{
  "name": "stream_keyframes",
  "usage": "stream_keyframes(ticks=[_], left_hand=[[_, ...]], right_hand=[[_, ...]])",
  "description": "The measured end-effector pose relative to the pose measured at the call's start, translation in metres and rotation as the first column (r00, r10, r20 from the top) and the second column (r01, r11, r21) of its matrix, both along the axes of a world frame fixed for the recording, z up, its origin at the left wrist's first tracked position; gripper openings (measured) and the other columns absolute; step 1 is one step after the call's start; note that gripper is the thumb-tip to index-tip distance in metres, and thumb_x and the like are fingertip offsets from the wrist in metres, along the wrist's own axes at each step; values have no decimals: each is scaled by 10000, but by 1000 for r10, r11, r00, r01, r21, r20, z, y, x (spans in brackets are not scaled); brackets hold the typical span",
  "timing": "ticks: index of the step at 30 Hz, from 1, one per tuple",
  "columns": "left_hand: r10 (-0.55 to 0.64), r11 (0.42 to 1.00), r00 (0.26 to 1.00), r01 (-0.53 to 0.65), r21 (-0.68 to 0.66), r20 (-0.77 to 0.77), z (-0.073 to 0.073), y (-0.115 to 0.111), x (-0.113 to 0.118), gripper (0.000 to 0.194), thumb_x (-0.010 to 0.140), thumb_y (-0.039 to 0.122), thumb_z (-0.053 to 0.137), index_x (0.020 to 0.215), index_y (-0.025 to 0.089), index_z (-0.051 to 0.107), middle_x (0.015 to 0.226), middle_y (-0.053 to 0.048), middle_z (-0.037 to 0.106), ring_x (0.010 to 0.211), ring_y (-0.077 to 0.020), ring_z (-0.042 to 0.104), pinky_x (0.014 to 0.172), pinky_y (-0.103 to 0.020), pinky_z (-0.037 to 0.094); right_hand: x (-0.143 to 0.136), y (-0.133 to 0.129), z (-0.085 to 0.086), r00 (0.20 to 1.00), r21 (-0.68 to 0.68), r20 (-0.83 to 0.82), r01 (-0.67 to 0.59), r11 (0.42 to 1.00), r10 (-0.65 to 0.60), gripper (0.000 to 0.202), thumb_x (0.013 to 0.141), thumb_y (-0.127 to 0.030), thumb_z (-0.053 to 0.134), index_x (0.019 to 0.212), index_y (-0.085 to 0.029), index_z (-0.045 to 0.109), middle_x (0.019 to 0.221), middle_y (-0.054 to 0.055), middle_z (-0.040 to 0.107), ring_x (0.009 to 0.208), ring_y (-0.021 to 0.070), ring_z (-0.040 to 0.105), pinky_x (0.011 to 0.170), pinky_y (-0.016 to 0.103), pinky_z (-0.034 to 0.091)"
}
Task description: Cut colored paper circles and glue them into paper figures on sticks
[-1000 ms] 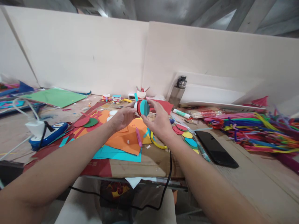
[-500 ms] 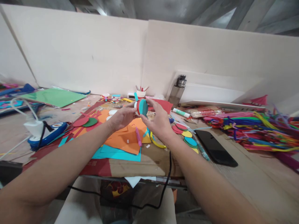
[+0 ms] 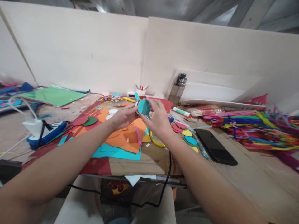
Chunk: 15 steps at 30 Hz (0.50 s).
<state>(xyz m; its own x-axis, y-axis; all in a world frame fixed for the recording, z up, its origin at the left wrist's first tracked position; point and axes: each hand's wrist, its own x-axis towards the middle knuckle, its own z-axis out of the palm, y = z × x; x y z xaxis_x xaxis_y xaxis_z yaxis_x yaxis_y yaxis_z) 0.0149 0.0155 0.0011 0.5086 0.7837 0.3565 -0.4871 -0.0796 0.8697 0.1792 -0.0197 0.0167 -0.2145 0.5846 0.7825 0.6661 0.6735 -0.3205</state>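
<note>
Between both hands, above the middle of the table, is a small drum-shaped paper craft (image 3: 144, 107). Its flat turquoise face is turned towards me, with a little white and red side and a turquoise strip sticking up behind. My left hand (image 3: 123, 118) grips it from the left, fingers partly hidden behind it. My right hand (image 3: 159, 119) holds its right edge, thumb below and fingers above. Under the hands lie orange sheets (image 3: 121, 141), turquoise sheets (image 3: 116, 152) and a pink marker (image 3: 138, 135).
Paper discs (image 3: 187, 133) lie right of my right hand, beside a black phone (image 3: 216, 147). A dark bottle (image 3: 177, 89) leans near the white board. Colourful pipe cleaners (image 3: 259, 130) are heaped at right. A blue power strip (image 3: 48, 135) and green sheet (image 3: 54, 95) are at left.
The paper craft has turned so that its turquoise face shows more fully and its red and white side less. Both hands stay around it in nearly the same place.
</note>
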Motion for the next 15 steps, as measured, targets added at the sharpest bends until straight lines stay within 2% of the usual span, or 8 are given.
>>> stream_keyframes(ticks=[4,7,11,15], left_hand=[[59,998,998,-59,16,-14,0,-2,4,249,775,354,732,948,174,722,961,-68,707,928,-196,637,813,-309,473],[106,994,994,-105,28,-19,0,-3,4,205,764,304,744,901,153,723,920,-65,711,892,-177,643,790,-287,483],[97,995,995,-97,7,5,1,-1,1,235,775,278,738,974,154,712,1032,-84,709,946,-183,647,844,-313,505],[111,993,993,-112,-43,-25,0,3,-2,294,757,286,761,1003,138,700,1094,-110,702,951,-197,666,872,-343,527]], right_hand=[[-3,1,-4,1000,4,-4,23,1000,-23,594,739,-228,701,1309,-199,537,1273,149,553,1212,294,492,1068,498,402],[-1,3,-2,997,-61,-69,-28,998,24,561,748,-264,714,1285,-217,559,1284,136,550,1213,280,497,1056,477,415],[9,9,3,933,-239,-361,-92,967,0,375,843,-391,612,1181,-229,600,1237,104,591,1079,219,573,942,410,485],[15,16,2,829,-415,-558,-238,878,-39,354,859,-503,539,1025,-201,624,1029,52,661,883,163,611,786,319,502]])
